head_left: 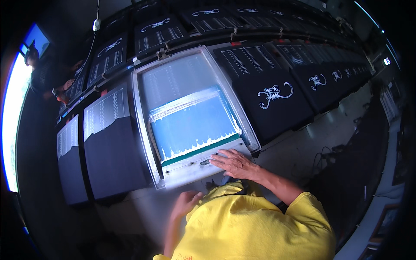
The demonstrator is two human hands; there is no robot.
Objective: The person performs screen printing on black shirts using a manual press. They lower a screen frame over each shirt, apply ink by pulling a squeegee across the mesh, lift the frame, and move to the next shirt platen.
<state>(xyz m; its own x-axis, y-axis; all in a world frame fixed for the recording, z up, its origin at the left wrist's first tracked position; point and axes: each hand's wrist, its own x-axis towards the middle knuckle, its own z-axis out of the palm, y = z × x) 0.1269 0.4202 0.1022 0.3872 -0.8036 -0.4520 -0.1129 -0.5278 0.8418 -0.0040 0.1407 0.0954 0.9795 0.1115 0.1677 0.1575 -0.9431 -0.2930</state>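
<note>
A metal-framed printing screen (255,138) lies over a dark cloth panel in front of me, with a blue mesh area and white ink streaked along its edges. Across its near end rests a wide squeegee (186,174) with a pale holder and a green blade. My right hand (236,164) is closed over the squeegee's right half, fingers laid along its upper face and the thumb hidden. Close to my body, below the screen's near edge, my left hand (187,203) hangs slightly blurred, its fingers loosely apart and nothing in them.
Dark panels with white prints (276,95) line the table right of the screen. On the left lie partly printed dark panels (108,158). More printed panels (161,32) fill the row behind a rail. Another person (43,78) works at the far left. A cord with a switch (96,25) hangs there.
</note>
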